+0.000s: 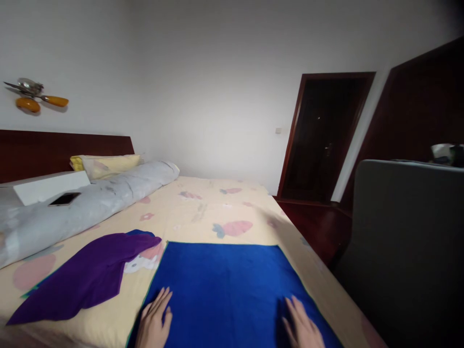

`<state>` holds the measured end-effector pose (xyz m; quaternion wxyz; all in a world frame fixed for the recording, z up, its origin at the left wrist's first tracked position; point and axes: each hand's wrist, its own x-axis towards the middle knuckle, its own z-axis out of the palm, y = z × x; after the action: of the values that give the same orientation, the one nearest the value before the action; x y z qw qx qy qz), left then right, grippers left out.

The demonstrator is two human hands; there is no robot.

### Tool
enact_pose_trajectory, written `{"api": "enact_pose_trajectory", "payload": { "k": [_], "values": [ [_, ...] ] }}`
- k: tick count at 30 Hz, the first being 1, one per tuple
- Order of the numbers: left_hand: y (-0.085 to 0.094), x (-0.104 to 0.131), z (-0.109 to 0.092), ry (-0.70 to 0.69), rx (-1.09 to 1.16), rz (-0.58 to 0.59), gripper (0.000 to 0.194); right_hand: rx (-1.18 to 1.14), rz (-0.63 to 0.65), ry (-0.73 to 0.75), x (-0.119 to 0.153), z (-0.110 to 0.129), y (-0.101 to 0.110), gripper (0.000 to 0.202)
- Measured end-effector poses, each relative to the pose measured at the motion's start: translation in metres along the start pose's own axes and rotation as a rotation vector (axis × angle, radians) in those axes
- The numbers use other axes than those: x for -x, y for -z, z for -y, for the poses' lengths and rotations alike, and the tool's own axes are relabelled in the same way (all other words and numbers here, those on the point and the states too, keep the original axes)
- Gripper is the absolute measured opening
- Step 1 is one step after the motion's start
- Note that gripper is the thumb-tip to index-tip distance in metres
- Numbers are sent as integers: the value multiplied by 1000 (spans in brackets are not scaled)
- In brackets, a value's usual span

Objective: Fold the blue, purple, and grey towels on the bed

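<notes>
Blue cloth [228, 295] stretches ahead, long axis unclear; left hand [155, 320] and right hand [303, 325] unclenched.

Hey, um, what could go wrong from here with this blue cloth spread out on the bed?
The left hand and right hand are near opposite sides of the blue cloth, so an uneven push might wrinkle or skew it.

The purple cloth lies bunched close to its left side; a wide leftward sweep could catch it.

The dark phone-like object rests on a rounded grey bundle, so it could slide off if bumped.
</notes>
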<state>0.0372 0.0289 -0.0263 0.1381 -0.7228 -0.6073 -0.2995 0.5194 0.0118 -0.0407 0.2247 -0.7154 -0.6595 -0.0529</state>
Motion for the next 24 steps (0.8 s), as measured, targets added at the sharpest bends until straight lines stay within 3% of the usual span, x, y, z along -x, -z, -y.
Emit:
{"api": "enact_pose_trajectory", "payload": {
  "k": [3, 5, 8, 10, 12, 18, 20, 22, 24],
  "values": [
    [-7, -29, -57, -43, 99, 132, 47, -181, 230, 199, -22, 86, 2, 61],
    [-16, -41, -92, -42, 124, 256, 50, -247, 328, 276, -33, 130, 2, 60],
    [-28, -47, -120, 6, 93, 433, 52, -216, 383, 278, -43, 153, -2, 62],
    [-29, -48, -118, 46, 55, 508, 54, -161, 355, 234, -47, 139, -5, 63],
    [-24, -47, -104, 91, 11, 544, 55, -97, 302, 159, -49, 109, -5, 64],
    [1, -31, -36, 268, -222, 528, 61, 92, 256, -132, -42, -23, 1, 75],
    [6, -22, -20, 303, -292, 521, 63, 114, 263, -192, -40, -55, 1, 81],
    [10, -15, -13, 334, -344, 533, 64, 144, 250, -226, -41, -72, -1, 84],
    [13, -13, -14, 371, -377, 553, 62, 186, 206, -238, -45, -68, -4, 85]
  ]
}}
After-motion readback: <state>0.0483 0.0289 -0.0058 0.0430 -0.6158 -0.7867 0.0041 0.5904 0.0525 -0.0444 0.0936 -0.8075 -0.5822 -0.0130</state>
